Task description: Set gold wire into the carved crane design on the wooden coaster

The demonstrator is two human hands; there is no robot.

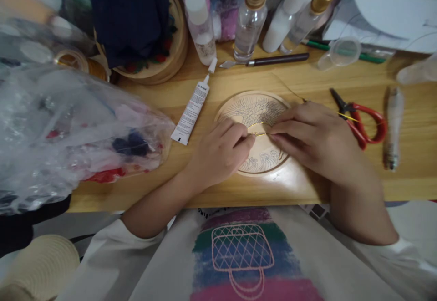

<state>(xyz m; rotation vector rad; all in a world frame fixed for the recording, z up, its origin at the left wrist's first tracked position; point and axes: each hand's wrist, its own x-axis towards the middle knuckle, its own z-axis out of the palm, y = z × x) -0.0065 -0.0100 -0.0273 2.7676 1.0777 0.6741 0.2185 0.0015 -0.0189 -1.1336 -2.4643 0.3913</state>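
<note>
A round wooden disc [258, 150] with a fine line drawing of feathers and waves lies on the table in front of me. Over its middle, a thin gold wire [258, 134] is bent into a small loop. The fingertips of my left hand [220, 151] pinch the wire's left side. From the right, my right hand [316, 139] is closed on the same wire between thumb and fingers. A long tail of wire runs out behind the right hand toward red-handled pliers [363, 119]. The exact pinch points are partly hidden by the fingers.
A glue tube [191, 112] lies left of the disc, beside a filled plastic bag [112, 123]. Behind are a palette knife [276, 59], several bottles such as a gold-capped one [251, 23], and a round wooden box [175, 41]. A clear-barrelled pen-like tool [393, 128] lies far right.
</note>
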